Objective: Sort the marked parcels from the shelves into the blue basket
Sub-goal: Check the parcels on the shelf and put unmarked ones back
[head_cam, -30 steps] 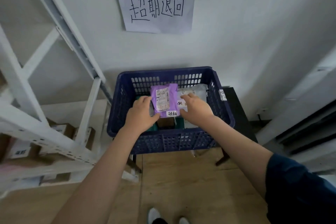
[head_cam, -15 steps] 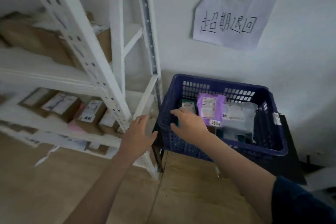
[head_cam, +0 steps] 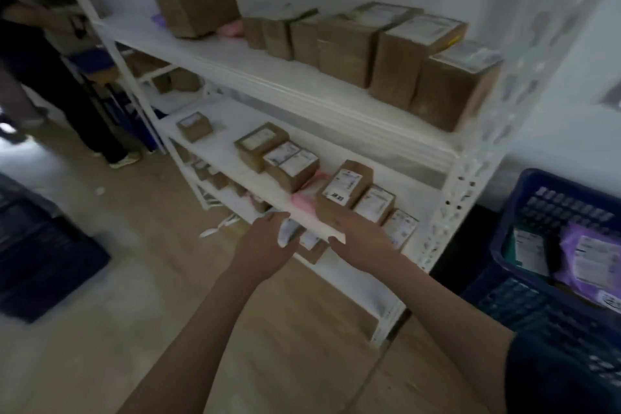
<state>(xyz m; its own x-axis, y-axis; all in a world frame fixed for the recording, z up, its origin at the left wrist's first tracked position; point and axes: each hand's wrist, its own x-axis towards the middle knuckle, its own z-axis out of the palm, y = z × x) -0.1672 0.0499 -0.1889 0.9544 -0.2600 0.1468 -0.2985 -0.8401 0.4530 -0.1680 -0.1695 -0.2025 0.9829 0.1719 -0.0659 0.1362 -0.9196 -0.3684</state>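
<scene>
Left hand: my left hand (head_cam: pixel 268 239) is at the front edge of the lower shelf (head_cam: pixel 235 131), fingers curled round a white soft parcel (head_cam: pixel 288 232).
Right hand: my right hand (head_cam: pixel 356 235) hovers at the same edge by the labelled cardboard boxes (head_cam: pixel 349 188); blurred, so I cannot tell if it grips anything.
Blue basket: the blue basket (head_cam: pixel 510 232) is right of the rack, holding a purple mailer (head_cam: pixel 591 255) and a green parcel (head_cam: pixel 529 250).
Upper shelf: a row of brown boxes (head_cam: pixel 396 54).
</scene>
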